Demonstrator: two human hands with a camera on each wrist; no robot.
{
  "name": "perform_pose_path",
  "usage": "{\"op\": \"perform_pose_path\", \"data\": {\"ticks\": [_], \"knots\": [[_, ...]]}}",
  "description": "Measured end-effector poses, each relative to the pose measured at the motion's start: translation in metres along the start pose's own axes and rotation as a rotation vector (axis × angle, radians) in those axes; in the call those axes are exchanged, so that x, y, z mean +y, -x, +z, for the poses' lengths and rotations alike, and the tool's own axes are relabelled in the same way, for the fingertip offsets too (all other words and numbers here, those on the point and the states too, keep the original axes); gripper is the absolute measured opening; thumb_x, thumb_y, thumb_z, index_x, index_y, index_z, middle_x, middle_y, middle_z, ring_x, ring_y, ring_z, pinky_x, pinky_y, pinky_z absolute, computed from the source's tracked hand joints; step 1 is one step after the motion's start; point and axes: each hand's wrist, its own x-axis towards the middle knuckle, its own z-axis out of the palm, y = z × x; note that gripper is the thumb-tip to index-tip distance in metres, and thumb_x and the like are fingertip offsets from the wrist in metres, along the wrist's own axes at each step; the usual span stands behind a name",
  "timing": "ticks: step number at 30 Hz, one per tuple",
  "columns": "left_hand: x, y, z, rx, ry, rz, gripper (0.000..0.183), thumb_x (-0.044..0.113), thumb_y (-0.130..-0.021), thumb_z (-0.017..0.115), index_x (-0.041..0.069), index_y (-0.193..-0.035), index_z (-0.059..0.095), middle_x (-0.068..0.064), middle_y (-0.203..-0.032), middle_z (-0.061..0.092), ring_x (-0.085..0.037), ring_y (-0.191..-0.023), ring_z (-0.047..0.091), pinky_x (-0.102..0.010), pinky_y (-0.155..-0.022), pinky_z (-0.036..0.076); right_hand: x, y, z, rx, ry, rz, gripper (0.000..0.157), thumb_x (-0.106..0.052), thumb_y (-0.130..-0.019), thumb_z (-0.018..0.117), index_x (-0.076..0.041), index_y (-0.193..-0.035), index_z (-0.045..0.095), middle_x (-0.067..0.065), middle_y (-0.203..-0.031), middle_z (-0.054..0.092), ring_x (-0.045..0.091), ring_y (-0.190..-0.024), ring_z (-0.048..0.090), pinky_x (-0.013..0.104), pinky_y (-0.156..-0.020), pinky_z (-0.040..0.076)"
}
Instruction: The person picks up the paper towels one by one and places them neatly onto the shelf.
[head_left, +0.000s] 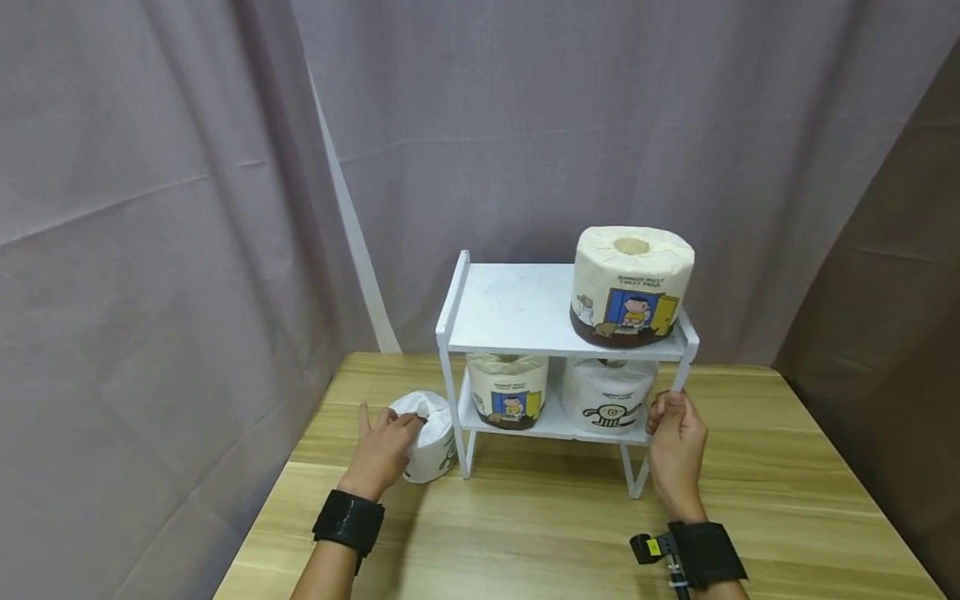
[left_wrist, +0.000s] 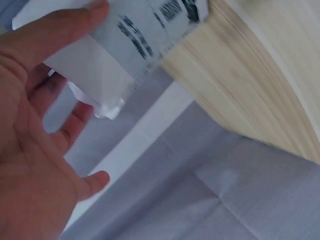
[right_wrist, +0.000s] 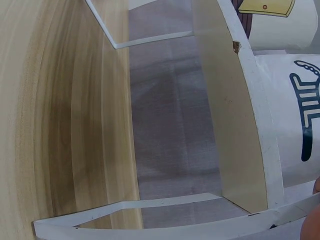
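At the left of the white two-tier shelf (head_left: 510, 310), my left hand (head_left: 384, 454) holds a white-wrapped toilet roll (head_left: 431, 457) by its upper part. The left wrist view shows the thumb on one side of that roll (left_wrist: 112, 55) and fingers behind it. My right hand (head_left: 678, 446) grips the shelf's right side frame near the lower tier. Only a bit of that hand shows in the right wrist view, at the right edge. A cream toilet roll (head_left: 633, 275) stands upright on the top tier's right end.
On the lower tier stand another cream roll (head_left: 508, 392) at left and a white roll (head_left: 609, 396) at right. The shelf stands on a wooden table (head_left: 525, 533). Grey curtains (head_left: 487, 125) hang behind and to the left.
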Motion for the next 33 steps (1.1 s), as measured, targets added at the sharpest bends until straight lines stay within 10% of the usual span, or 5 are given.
{"op": "perform_pose_path", "data": {"ticks": [13,24,33], "knots": [[-0.014,0.002,-0.014,-0.072,-0.053,0.137,0.051,0.012,-0.078,0.091,0.020,-0.125,0.073,0.001,-0.128,0.074,-0.029,-0.114,0.061,-0.076,-0.113,0.027,0.002,0.001,0.002,-0.002,-0.028,-0.001,0.047,-0.023,-0.114,0.041,0.014,-0.086,0.044,-0.004,-0.073,0.048,0.010,-0.059,0.042,0.020,-0.055,0.036],[-0.017,0.016,-0.012,0.046,-0.107,0.242,0.050,0.012,-0.082,0.087,0.016,-0.128,0.071,0.001,-0.121,0.075,-0.031,-0.110,0.059,-0.066,-0.104,0.036,0.001,0.002,0.004,-0.009,-0.022,-0.001,0.049,-0.025,-0.114,0.041,0.014,-0.085,0.043,-0.004,-0.071,0.047,0.007,-0.058,0.042,0.018,-0.054,0.036],[-0.017,0.019,-0.047,0.108,-0.091,0.227,0.044,0.013,-0.082,0.082,0.011,-0.124,0.069,-0.002,-0.116,0.072,-0.032,-0.106,0.055,-0.064,-0.100,0.036,-0.001,0.002,0.003,0.014,-0.033,0.006,0.042,-0.024,-0.113,0.044,0.005,-0.084,0.049,-0.005,-0.072,0.049,0.005,-0.059,0.043,0.018,-0.055,0.037]]}}
